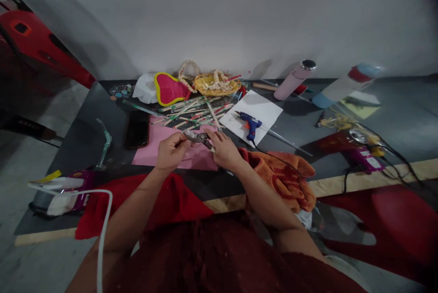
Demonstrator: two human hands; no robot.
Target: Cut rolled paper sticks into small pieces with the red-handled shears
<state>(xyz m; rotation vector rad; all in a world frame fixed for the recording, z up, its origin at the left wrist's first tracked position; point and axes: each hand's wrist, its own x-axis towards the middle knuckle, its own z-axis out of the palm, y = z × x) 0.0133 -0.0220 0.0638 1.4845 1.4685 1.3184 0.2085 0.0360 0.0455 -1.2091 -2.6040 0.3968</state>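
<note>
Over a pink sheet (153,149), my right hand (224,150) is wrapped round a pair of dark-jawed pliers (196,137). My left hand (171,150) is closed at the tool's jaws, pinching something small and whitish that is too small to make out. Behind both hands lies a loose pile of thin sticks (185,112) with green and red parts. A blue glue gun (251,125) rests on a white sheet (270,112) to the right. A dark phone (137,129) lies on the left edge of the pink sheet.
At the back are a wicker basket (201,84), a red and yellow padded piece (169,90), a pink flask (294,81) and a clear bottle (345,86). An orange cloth (287,174), red cloth (171,201) and cables lie near the front. A white cable (107,211) crosses my left forearm.
</note>
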